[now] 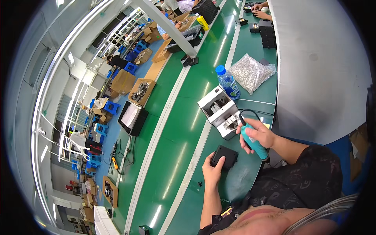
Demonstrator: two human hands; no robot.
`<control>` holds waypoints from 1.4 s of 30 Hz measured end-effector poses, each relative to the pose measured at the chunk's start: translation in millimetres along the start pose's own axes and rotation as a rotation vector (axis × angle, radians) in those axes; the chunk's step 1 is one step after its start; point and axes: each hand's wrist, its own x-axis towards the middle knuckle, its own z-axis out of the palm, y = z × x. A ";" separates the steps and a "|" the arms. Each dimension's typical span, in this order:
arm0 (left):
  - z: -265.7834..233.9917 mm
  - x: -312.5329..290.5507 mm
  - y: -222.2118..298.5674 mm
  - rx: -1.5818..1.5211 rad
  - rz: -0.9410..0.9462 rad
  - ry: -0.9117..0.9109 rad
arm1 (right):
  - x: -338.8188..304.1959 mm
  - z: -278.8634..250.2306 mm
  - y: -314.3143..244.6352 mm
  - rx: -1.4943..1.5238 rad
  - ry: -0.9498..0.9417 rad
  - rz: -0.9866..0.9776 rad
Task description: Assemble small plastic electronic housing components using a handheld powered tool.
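My left hand [213, 168] grips a small square black plastic case [224, 157] at its near left edge, the thumb on top. My right hand [261, 135] is closed around a teal electric screwdriver [254, 144], held slantwise with black parts at both ends. Which end carries the bit I cannot tell. Just beyond the right hand's fingers stands a white screw feeder [216, 102], with an open top and metal parts inside. The black case is below this machine and apart from it.
A blue-capped bottle [228, 83] stands against the feeder. Behind it lies a clear bag of small pale parts [251, 73]. Stacked black cases [267, 34] and a co-worker's hands [261, 11] are farther along the green bench. A black cable [250, 110] loops beside the feeder.
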 end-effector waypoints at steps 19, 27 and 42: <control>13.8 -20.3 -23.8 0.289 0.406 0.192 | 124.9 9.2 -25.5 -0.407 0.183 -0.882; 8.7 -15.3 -36.3 0.333 0.403 0.223 | 125.0 46.0 -19.1 -0.459 0.145 -0.710; 7.8 -14.9 -40.1 0.401 0.460 0.204 | 86.0 88.1 10.8 -0.443 -0.028 -0.712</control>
